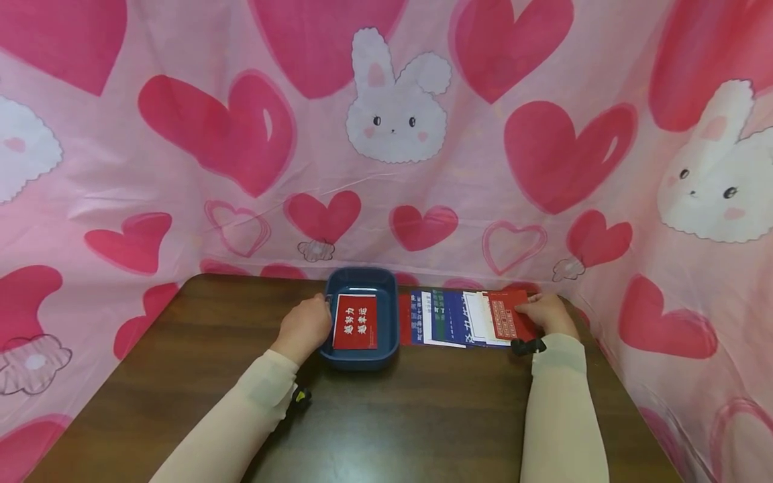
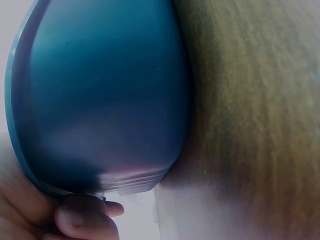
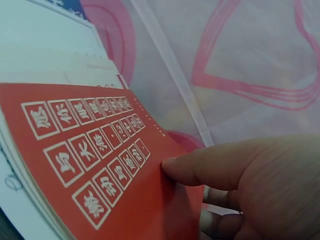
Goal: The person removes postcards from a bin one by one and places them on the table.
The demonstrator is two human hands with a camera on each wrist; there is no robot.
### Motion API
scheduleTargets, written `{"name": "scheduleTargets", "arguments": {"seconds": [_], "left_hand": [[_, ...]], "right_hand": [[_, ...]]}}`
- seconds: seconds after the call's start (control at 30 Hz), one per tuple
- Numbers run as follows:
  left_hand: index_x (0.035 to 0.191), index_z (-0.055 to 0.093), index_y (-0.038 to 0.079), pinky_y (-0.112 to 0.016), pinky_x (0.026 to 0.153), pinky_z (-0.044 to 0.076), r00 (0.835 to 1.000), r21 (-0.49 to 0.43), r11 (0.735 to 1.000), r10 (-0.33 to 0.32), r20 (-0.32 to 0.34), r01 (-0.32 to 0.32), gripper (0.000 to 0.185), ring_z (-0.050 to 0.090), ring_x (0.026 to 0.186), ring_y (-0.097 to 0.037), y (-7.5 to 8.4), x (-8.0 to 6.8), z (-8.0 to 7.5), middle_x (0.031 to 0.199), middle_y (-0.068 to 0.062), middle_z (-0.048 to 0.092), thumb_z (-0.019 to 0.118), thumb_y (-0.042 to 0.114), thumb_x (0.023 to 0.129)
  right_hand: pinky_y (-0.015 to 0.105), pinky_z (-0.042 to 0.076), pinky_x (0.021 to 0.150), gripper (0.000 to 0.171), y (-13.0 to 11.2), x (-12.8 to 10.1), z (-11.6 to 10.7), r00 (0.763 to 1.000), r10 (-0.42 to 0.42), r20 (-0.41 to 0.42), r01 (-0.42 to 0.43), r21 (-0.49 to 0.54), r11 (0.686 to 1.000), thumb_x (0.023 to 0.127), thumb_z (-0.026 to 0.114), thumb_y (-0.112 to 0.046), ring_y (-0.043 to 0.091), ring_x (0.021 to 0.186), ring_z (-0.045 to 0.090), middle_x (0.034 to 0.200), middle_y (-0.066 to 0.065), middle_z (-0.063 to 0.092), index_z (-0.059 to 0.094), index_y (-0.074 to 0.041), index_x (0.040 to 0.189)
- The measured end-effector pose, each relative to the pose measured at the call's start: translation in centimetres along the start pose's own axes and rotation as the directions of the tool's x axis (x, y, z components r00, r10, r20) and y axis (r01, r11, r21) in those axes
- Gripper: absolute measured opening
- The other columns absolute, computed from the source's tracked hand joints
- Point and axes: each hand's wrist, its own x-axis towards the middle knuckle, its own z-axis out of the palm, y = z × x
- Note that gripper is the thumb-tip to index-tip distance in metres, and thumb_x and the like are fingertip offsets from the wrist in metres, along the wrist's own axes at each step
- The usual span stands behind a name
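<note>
My left hand [image 1: 304,329] grips the left rim of a dark blue rectangular tray [image 1: 359,363]. In the left wrist view its thumb and fingers curl at the edge of the tray [image 2: 105,90]. A red card with white characters [image 1: 355,323] lies inside the tray. To the right, my right hand [image 1: 548,314] pinches the right edge of a red card with boxed characters [image 1: 504,315]. The right wrist view shows the thumb on top of this red card [image 3: 150,195], fingers behind it, and pale card edges beneath.
Several overlapping cards [image 1: 449,322], red, blue, green and white, form a row between the tray and my right hand. They lie along the back of the brown wooden table [image 1: 386,429]. A pink curtain [image 1: 410,181] with hearts and rabbits hangs right behind and at both sides.
</note>
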Motion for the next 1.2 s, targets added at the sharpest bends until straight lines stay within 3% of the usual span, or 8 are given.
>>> {"name": "scheduleTargets", "arguments": {"seconds": [0.2,0.43,0.57,0.87,1.0,1.2], "left_hand": [[0.137,0.065,-0.005,-0.06,0.088,0.071,1.0,0.0,1.0,-0.004,-0.004,0.004,0.041,0.077,0.091,-0.033,0.3,0.0,-0.4,0.115,-0.023,0.079,0.061,0.031,0.115],[0.137,0.065,-0.004,-0.059,0.088,0.071,1.0,0.01,1.0,-0.003,-0.005,0.003,0.041,0.077,0.091,-0.032,0.3,0.1,-0.4,0.115,-0.022,0.079,0.061,0.031,0.115],[0.139,0.065,-0.003,-0.059,0.089,0.072,1.0,0.0,1.0,-0.013,0.001,0.013,0.043,0.078,0.091,-0.031,0.2,0.0,-0.4,0.118,-0.021,0.079,0.063,0.032,0.114],[0.14,0.064,-0.004,-0.06,0.09,0.071,1.0,0.005,1.0,-0.017,0.006,0.017,0.044,0.078,0.093,-0.033,0.2,-0.1,-0.4,0.119,-0.022,0.079,0.062,0.032,0.114],[0.14,0.065,-0.004,-0.059,0.087,0.072,1.0,0.002,1.0,-0.015,0.008,0.015,0.045,0.077,0.09,-0.032,0.1,-0.1,-0.3,0.117,-0.022,0.079,0.065,0.032,0.113],[0.139,0.065,-0.003,-0.059,0.089,0.072,1.0,-0.011,1.0,-0.011,0.009,0.011,0.045,0.078,0.091,-0.03,0.1,-0.1,-0.2,0.118,-0.02,0.079,0.068,0.032,0.111]], "right_hand": [[0.065,0.065,0.104,0.057,-0.5,-0.3,0.1,1.0,-0.008,-0.016,0.008,-0.018,1.0,0.102,0.079,-0.034,0.045,0.117,0.067,0.134,0.032,0.072,0.069,0.01,0.137],[0.071,0.057,0.114,0.067,-1.0,-0.8,0.5,0.999,-0.027,-0.045,0.023,-0.091,0.996,0.106,0.076,-0.03,0.053,0.128,0.059,0.152,0.041,0.057,0.056,0.014,0.151],[0.072,0.053,0.119,0.069,-0.8,-0.4,0.5,0.998,-0.024,-0.052,0.019,-0.11,0.994,0.106,0.076,-0.029,0.054,0.133,0.054,0.158,0.041,0.051,0.053,0.011,0.156],[0.07,0.055,0.117,0.075,-1.2,-1.1,-0.2,0.999,-0.027,-0.027,0.025,-0.041,0.999,0.11,0.067,-0.039,0.052,0.133,0.055,0.159,0.038,0.051,0.044,0.009,0.163],[0.069,0.054,0.117,0.072,-3.6,-2.1,-0.3,0.992,-0.113,-0.054,0.11,-0.069,0.992,0.113,0.062,-0.043,0.05,0.134,0.055,0.159,0.038,0.053,0.047,0.006,0.163],[0.046,0.063,0.096,0.059,-8.8,-4.0,1.7,0.939,-0.336,-0.072,0.329,-0.095,0.94,0.114,0.063,-0.041,0.044,0.121,0.071,0.139,0.032,0.073,0.062,0.003,0.153]]}}
